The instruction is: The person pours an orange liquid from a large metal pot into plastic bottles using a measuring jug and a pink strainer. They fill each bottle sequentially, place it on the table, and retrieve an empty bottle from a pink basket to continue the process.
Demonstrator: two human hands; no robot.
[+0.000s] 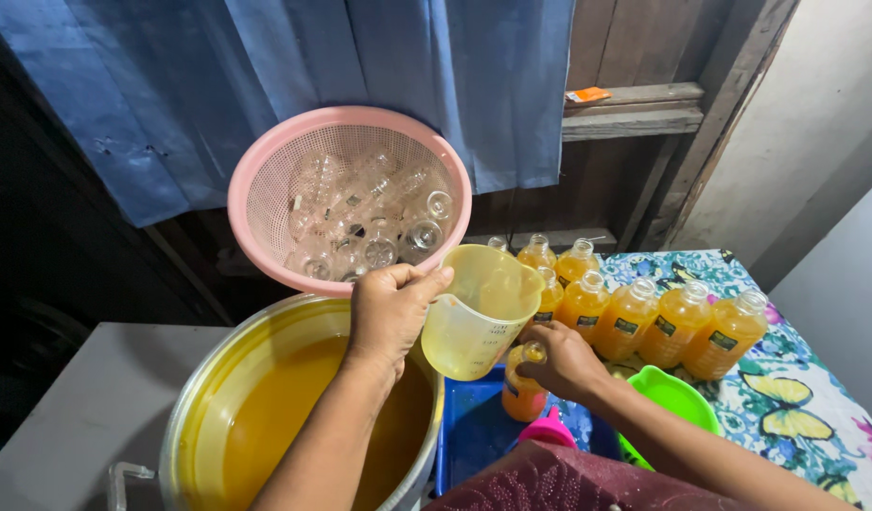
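My left hand (pixel 391 312) grips the handle of a translucent yellowish measuring jug (pixel 481 312), held tilted above a small bottle (pixel 523 383). That bottle is partly filled with orange liquid and my right hand (pixel 566 361) is wrapped around its neck. The bottle stands in a blue tray (pixel 474 431). A large metal pot (pixel 294 407) of orange-yellow liquid sits under my left forearm.
A pink mesh basket (pixel 346 189) of empty clear bottles leans behind the pot. Several filled orange bottles (pixel 644 317) stand on a butterfly-patterned cloth (pixel 795 378). A green bowl (pixel 677 397) and a pink funnel (pixel 549 431) lie near the tray. Blue curtain behind.
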